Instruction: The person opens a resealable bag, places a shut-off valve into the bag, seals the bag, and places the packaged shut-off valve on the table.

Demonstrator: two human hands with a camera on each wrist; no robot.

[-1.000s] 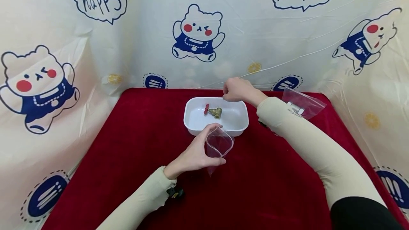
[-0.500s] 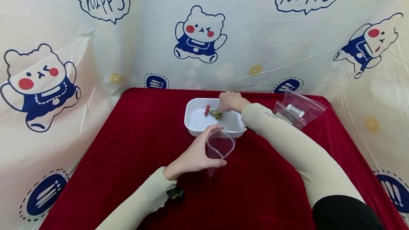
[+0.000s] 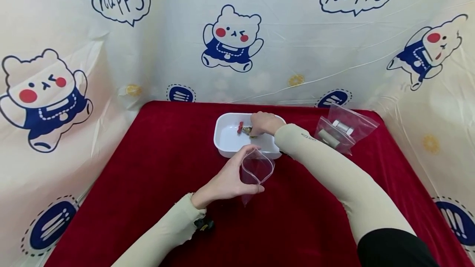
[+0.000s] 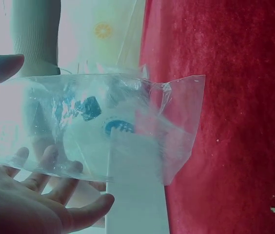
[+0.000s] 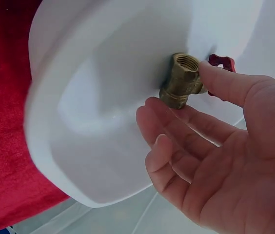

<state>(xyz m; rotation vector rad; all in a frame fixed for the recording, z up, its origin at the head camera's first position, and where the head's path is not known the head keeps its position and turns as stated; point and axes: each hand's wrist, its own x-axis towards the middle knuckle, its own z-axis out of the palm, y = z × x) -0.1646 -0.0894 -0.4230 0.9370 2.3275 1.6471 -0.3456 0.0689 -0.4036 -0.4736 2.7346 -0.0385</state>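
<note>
In the head view my left hand (image 3: 226, 180) holds a clear zip bag (image 3: 257, 169), thumb and fingers spread around its mouth so that it gapes. The left wrist view shows the clear bag (image 4: 127, 112) stretched between the thumb and fingers, with nothing seen inside. My right hand (image 3: 265, 124) reaches down into the white plastic tray (image 3: 222, 145). There, in the right wrist view, its thumb and fingers pinch a brass valve (image 5: 180, 80) by its threaded body. The valve's red handwheel (image 5: 221, 62) is partly hidden behind the thumb.
To the right of the tray lie two clear bags on the red cloth (image 3: 167, 168). One contains a shiny metal bolt-like piece (image 3: 343, 127), the other a grey-green cylinder (image 3: 328, 139). A printed curtain (image 3: 274, 44) closes off the back and sides.
My right hand has come down from above the tray's far right rim onto the valve. The left hand and its bag have stayed nearly still. The bags at right are less covered by the sleeve.
</note>
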